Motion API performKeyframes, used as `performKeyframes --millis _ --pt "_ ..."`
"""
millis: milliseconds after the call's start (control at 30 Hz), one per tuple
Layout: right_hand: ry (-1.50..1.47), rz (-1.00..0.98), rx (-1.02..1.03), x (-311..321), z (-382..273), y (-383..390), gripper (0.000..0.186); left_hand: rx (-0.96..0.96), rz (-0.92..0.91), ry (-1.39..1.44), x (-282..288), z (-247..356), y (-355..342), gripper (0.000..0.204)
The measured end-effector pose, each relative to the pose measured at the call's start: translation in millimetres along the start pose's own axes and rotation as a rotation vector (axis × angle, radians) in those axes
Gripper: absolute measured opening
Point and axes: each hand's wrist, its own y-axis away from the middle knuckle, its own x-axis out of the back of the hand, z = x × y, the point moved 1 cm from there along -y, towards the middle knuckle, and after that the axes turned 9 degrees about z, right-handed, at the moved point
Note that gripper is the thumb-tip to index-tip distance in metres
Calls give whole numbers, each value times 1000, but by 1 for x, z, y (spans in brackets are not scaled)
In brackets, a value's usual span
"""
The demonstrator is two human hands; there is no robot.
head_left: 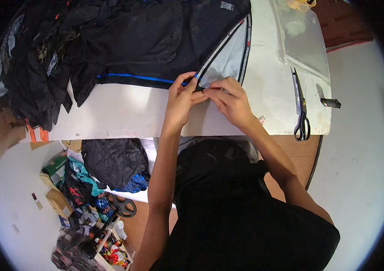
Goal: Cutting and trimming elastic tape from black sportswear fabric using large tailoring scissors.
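Observation:
A black garment with a blue stripe near its lower edge lies spread on the white table. Printed tape edging runs along its open side, where a pale lining shows. My left hand pinches the garment's near corner, thumb and fingers closed around the end of the edging. Just to the right, my right hand has its fingertips pressed together at the same corner. What lies between the right fingertips is too small to make out. Both hands nearly touch each other at the table's front half.
Black scissors lie at the table's right side, beside a small black object. Behind them is a clear plastic sheet or bag. Dark cloth scraps heap at the left. Below stand a crate and piled clothes.

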Motion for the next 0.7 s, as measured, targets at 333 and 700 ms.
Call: performKeyframes --millis 333,700 --pt "-765 212 -943 5 10 11 13 -97 -63 -191 -4 10 7 20" --pt "-591 249 -944 24 9 25 14 -556 97 -351 -14 -25 7 19"
